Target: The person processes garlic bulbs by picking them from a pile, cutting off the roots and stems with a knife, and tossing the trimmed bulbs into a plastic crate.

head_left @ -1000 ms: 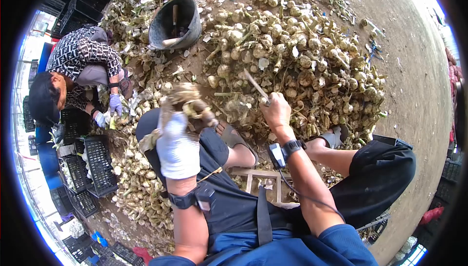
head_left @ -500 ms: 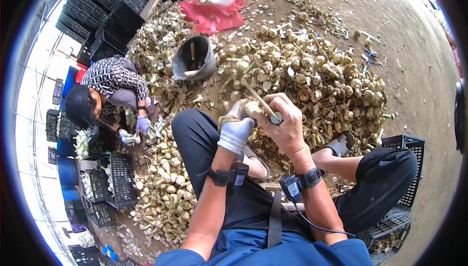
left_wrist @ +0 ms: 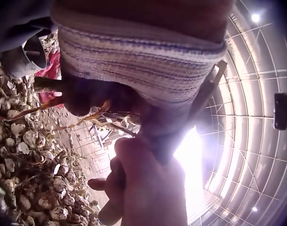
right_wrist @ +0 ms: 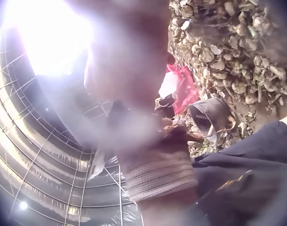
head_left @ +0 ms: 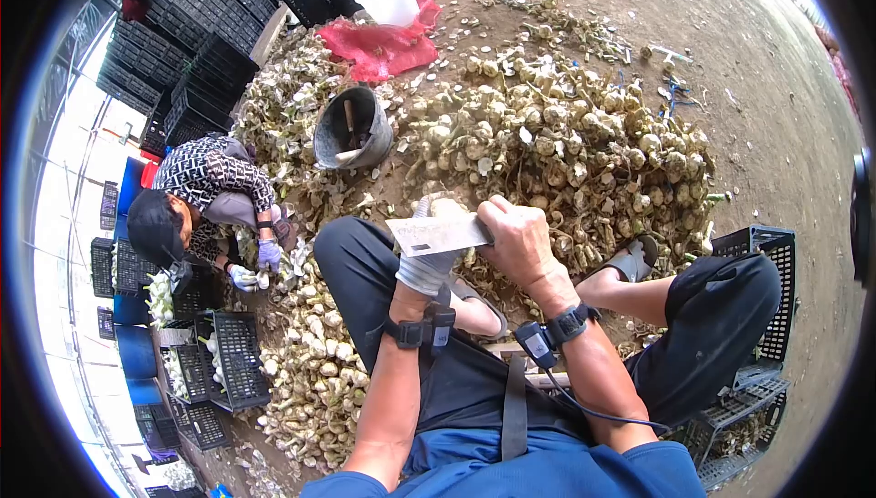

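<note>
Since a moment ago the knife (head_left: 436, 234) has turned broadside across the gloved left hand (head_left: 425, 268), which grips a garlic bulb (head_left: 446, 207); the right hand (head_left: 516, 241) clasps its handle.

Dirt floor (head_left: 776, 133), garlic heap (head_left: 566, 151) (bucket (head_left: 383, 133) beside)

Garlic bulb (head_left: 449, 208) half behind cleaver (head_left: 438, 233)

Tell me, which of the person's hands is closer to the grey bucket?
Left. The gloved left hand, holding a garlic bulb, is just below-right of the grey bucket in the head view; the right hand, gripping the cleaver, sits farther right, beyond the left.
</note>
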`<action>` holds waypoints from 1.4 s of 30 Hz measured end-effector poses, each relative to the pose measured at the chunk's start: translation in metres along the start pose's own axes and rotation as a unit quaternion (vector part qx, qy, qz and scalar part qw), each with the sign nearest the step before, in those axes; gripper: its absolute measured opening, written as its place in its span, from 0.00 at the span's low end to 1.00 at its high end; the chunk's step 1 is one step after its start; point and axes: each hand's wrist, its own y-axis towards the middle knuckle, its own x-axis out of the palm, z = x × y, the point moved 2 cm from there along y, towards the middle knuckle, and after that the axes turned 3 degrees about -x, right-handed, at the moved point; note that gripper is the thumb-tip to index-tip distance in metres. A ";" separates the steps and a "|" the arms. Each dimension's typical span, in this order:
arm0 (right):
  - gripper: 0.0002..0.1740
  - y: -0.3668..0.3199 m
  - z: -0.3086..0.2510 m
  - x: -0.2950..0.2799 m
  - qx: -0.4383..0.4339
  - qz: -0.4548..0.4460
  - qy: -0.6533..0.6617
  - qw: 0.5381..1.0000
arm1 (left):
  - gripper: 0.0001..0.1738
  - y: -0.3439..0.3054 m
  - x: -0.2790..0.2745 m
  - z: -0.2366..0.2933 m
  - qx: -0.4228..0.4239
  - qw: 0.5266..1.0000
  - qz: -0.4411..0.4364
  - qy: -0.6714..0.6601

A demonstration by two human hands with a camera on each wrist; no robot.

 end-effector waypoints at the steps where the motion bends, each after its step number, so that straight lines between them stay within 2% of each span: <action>1: 0.15 0.000 0.001 0.002 -0.004 0.002 0.007 1.000 | 0.06 -0.001 0.002 -0.001 -0.004 0.999 0.026 -0.027; 3: 0.14 -0.002 0.003 0.007 -0.012 0.005 0.024 1.000 | 0.06 -0.009 0.011 -0.002 -0.013 0.994 0.077 -0.080; 8: 0.12 0.000 0.005 0.016 -0.033 0.018 0.035 0.999 | 0.07 -0.027 0.036 -0.002 -0.070 0.990 -0.018 -0.122; 10: 0.12 -0.002 0.009 0.023 -0.033 0.038 0.039 0.998 | 0.07 -0.027 0.036 -0.001 -0.125 0.954 -0.024 -0.272; 11: 0.12 -0.003 0.011 0.026 -0.032 0.046 0.040 0.998 | 0.06 -0.026 0.034 0.000 -0.167 0.897 -0.011 -0.408; 13: 0.13 -0.007 0.018 0.031 -0.025 0.064 0.036 0.997 | 0.07 -0.020 0.023 0.002 -0.130 0.902 -0.002 -0.411; 14: 0.13 -0.008 0.022 0.033 -0.019 0.075 0.032 0.996 | 0.10 -0.010 0.007 -0.001 -0.052 0.960 -0.006 -0.276; 16: 0.13 -0.014 0.034 0.037 0.009 0.088 0.014 0.996 | 0.14 0.001 -0.013 0.001 -0.133 0.922 -0.019 -0.364; 17: 0.14 -0.020 0.043 0.039 0.032 0.091 0.001 0.995 | 0.15 0.000 -0.017 0.011 -0.283 0.774 -0.030 -0.565; 18: 0.14 -0.026 0.052 0.040 0.055 0.093 -0.013 0.994 | 0.17 -0.002 -0.015 0.018 -0.410 0.561 -0.040 -0.718; 19: 0.14 -0.032 0.058 0.039 0.067 0.083 -0.017 0.994 | 0.18 -0.001 -0.011 0.015 -0.400 0.598 -0.055 -0.692; 22: 0.12 -0.033 0.058 0.034 0.098 0.143 0.034 0.984 | 0.20 -0.001 0.007 0.012 -0.371 0.691 -0.070 -0.616; 23: 0.10 -0.036 0.066 0.044 0.168 0.148 0.097 0.970 | 0.23 0.003 -0.003 0.014 -0.406 0.625 -0.071 -0.663; 24: 0.10 -0.037 0.070 0.052 0.239 0.150 0.160 0.946 | 0.23 0.006 -0.004 0.014 -0.411 0.597 -0.051 -0.687; 25: 0.10 -0.038 0.067 0.055 0.311 0.138 0.287 0.896 | 0.23 0.007 -0.005 0.014 -0.415 0.568 -0.032 -0.710; 26: 0.11 -0.039 0.057 0.057 0.375 0.122 0.407 0.824 | 0.24 0.008 -0.006 0.014 -0.419 0.537 -0.013 -0.732; 27: 0.12 -0.040 0.046 0.056 0.378 0.111 0.486 0.780 | 0.26 0.008 -0.005 0.015 -0.410 0.503 0.006 -0.761; 28: 0.13 -0.039 0.037 0.058 0.391 0.094 0.505 0.763 | 0.27 0.009 -0.006 0.016 -0.407 0.506 0.015 -0.760; 30: 0.15 -0.043 0.028 0.064 0.364 0.055 0.680 0.635 | 0.29 0.011 -0.011 0.018 -0.404 0.514 0.034 -0.756; 31: 0.14 -0.039 0.021 0.060 0.364 0.064 0.710 0.599 | 0.31 0.011 -0.013 0.017 -0.373 0.491 0.054 -0.785; 33: 0.14 -0.031 0.008 0.051 0.363 0.077 0.766 0.526 | 0.31 0.011 -0.018 0.018 -0.365 0.450 0.079 -0.811; 34: 0.14 -0.028 0.008 0.046 0.361 0.082 0.750 0.548 | 0.31 0.011 -0.020 0.018 -0.362 0.428 0.092 -0.823; 35: 0.14 -0.023 0.011 0.040 0.359 0.089 0.734 0.570 | 0.32 0.008 -0.020 0.013 -0.356 0.443 0.085 -0.819; 36: 0.14 -0.019 0.015 0.034 0.357 0.096 0.716 0.592 | 0.32 0.006 -0.023 0.008 -0.380 0.483 0.077 -0.785; 38: 0.11 -0.013 0.020 0.020 0.361 0.105 0.645 0.665 | 0.33 0.002 -0.029 0.002 -0.424 0.557 0.059 -0.712; 39: 0.11 -0.011 0.022 0.014 0.370 0.093 0.611 0.693 | 0.30 0.000 -0.030 0.000 -0.412 0.591 0.061 -0.691; 42: 0.08 -0.005 0.023 0.002 0.363 0.086 0.544 0.751 | 0.25 -0.007 -0.014 -0.007 -0.275 0.823 0.052 -0.495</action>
